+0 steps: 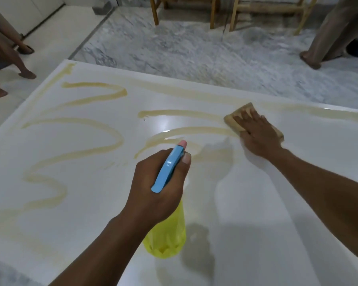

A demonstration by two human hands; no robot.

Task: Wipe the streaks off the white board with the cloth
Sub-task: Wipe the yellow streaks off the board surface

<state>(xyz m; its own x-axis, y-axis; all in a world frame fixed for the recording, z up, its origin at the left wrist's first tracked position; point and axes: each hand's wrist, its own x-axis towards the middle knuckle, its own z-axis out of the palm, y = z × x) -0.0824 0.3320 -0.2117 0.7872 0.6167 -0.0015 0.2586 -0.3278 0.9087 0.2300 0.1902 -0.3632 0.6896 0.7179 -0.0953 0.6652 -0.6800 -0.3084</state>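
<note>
Board [256, 203] lies flat and takes up most of the view. Tan streaks [103, 93] loop across its left half and middle, and a faint band runs along the far edge.

- Cloth [233, 120]: folded pad, right of centre, near the far edge, sitting on the right ends of two streaks.
- Right hand [258, 137]: fingers [244, 118] straight and spread, pressing flat on the cloth, nothing gripped.
- Left hand [155, 186]: fingers curled round the neck of the bottle [165, 240], thumb along the blue head. Bottle is held above the middle of the board, nozzle pointing to the far edge.

Risks, as I judge them:
- Cloth is the same tan as the streaks. If it is loaded, it may smear more than it lifts.
- Glare in the middle suggests a wet film, so a flat palm with no grip could skate and leave the cloth behind.
- A stroke away from the person has little board left, and the cloth could run off the far edge.
- A squeeze of the trigger would send spray toward the wiping hand.

Room:
- Right end of the board looks bare, with a free run toward the near edge.
- Long reach to the far left corner, where the streaks are heaviest.
- Bare feet [27, 74] stand off that corner and another foot [310, 60] beyond the far right; chair legs [155, 11] are well apart.
</note>
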